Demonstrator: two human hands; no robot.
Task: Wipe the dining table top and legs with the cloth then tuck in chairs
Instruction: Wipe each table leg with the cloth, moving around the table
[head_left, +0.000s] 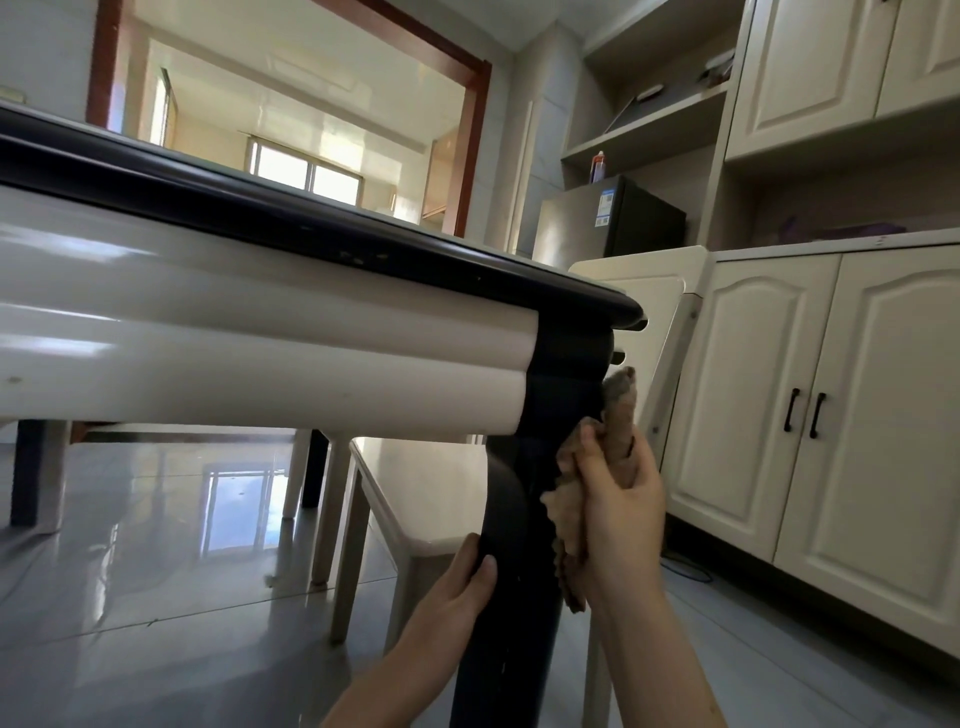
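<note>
Glossy grey floor tiles (156, 571) are filling the low view and cream cabinets (810, 395) are running along the right wall, so I'm watching from down beside the corner of the worktop (311, 218), looking up at its dark rim. I'm seeing the left hand (457, 582) gripping the dark leg (514, 597), thumb lying on the near face and fingers going round behind it. The right hand (623, 519) is curling round the brown cloth (621, 415) and pressing it against the right side of that same leg, just under the corner. One end of the cloth is poking up above the fingers and a scalloped edge is hanging down past the wrist. I'm judging the cloth to be light, soft and limp: it is bunching and folding in the grip, so I'd be holding a wad of it in the palm and letting a flat face meet the wood, rather than pinching a corner. I'm reading the leg as hard and stiff, with a lacquered shine and a swelling curve, so a bare palm is probably sliding on it easily; wrapping the cloth part-way round looks the surer way. I'm guessing the worktop is heavy enough to stay put under that pressure. A cream chair (431, 499) is standing just behind the leg, its backrest rising to the right; I cannot tell how far in it is sitting. For tucking it, I'd be taking it by the top of the backrest.
</note>
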